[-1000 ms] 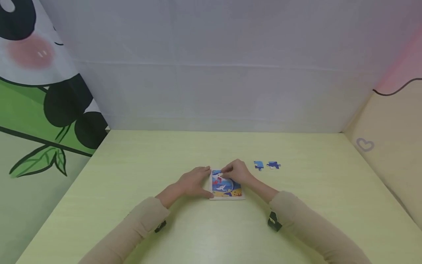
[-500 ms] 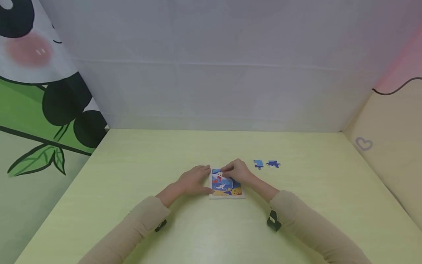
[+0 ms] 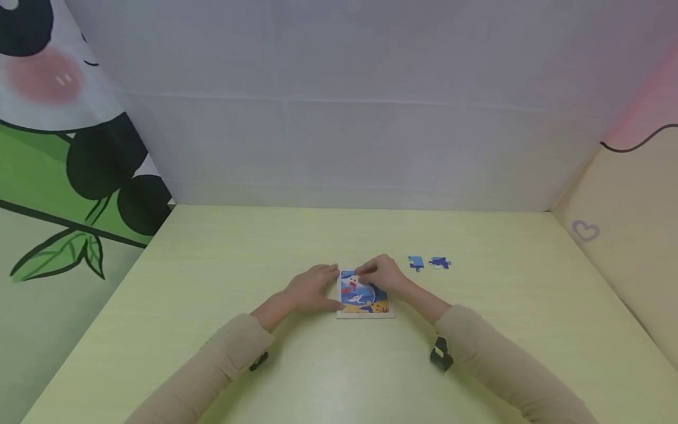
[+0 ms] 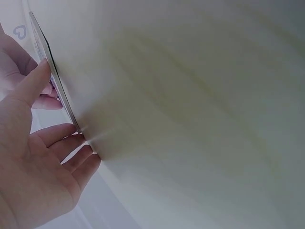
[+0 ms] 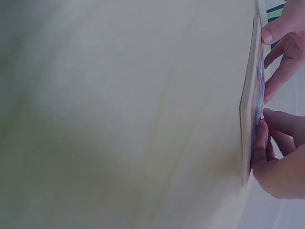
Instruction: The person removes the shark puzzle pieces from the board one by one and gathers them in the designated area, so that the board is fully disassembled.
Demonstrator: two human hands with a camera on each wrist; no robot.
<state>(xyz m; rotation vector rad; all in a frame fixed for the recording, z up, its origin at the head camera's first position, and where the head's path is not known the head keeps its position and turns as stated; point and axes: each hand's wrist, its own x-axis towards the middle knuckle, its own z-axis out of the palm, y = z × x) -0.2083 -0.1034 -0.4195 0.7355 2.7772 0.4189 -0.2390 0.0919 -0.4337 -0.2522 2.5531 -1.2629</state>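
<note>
A small square jigsaw puzzle (image 3: pixel 356 299) with a sea picture lies in a pale frame tray (image 3: pixel 365 316) on the table. My left hand (image 3: pixel 311 290) rests along its left side, thumb on the near-left part and fairly straight fingers at the far-left corner. Over the puzzle's upper right part, my right hand (image 3: pixel 384 275) has thumb and index finger bent together, pinching a puzzle piece at the picture surface; the hand mostly hides that piece. In the right wrist view the right fingertips (image 5: pixel 263 114) touch the picture side of the puzzle.
Two loose blue puzzle pieces lie to the right beyond the right hand: one light blue piece (image 3: pixel 415 263) and one darker piece (image 3: pixel 439 262). The pale yellow table (image 3: pixel 275 235) runs back to a grey cloth wall (image 3: pixel 339 141), with printed side walls left and right.
Both hands stay almost still at the puzzle, the right fingers at nearly the same spot. The head view has tilted slightly. The two loose pieces lie where they were.
</note>
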